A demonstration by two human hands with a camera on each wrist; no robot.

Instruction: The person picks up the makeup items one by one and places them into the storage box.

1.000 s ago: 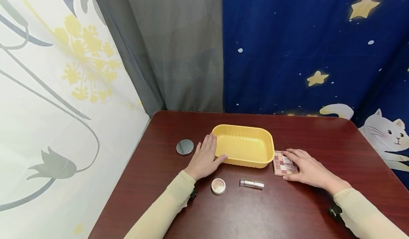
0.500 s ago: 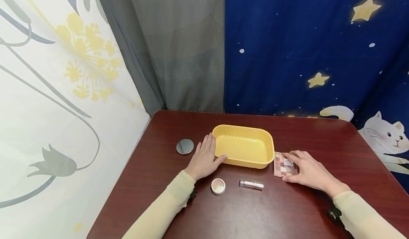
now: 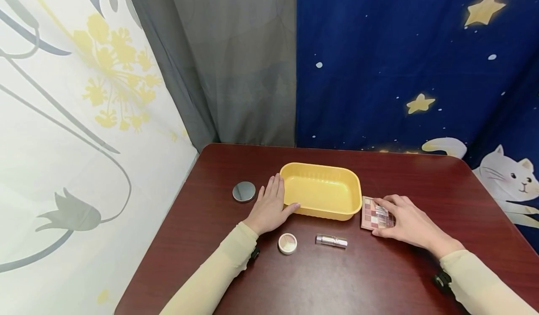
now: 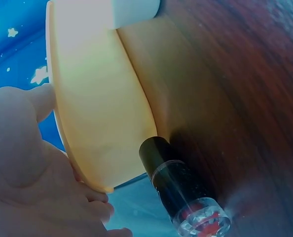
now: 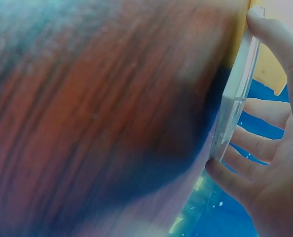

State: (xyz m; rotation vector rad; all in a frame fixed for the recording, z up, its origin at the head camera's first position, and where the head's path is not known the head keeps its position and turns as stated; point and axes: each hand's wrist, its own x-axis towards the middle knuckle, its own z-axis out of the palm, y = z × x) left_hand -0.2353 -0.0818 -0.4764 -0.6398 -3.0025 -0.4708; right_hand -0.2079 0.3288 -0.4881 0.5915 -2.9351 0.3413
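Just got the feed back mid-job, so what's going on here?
A person is working at a dark red table with both hands. The left hand rests against the left end of the yellow tray. The right hand holds a makeup palette by its edges, just right of the tray. A silver tube, a small round pot and a round mirror-like disc lie outside the tray, untouched.
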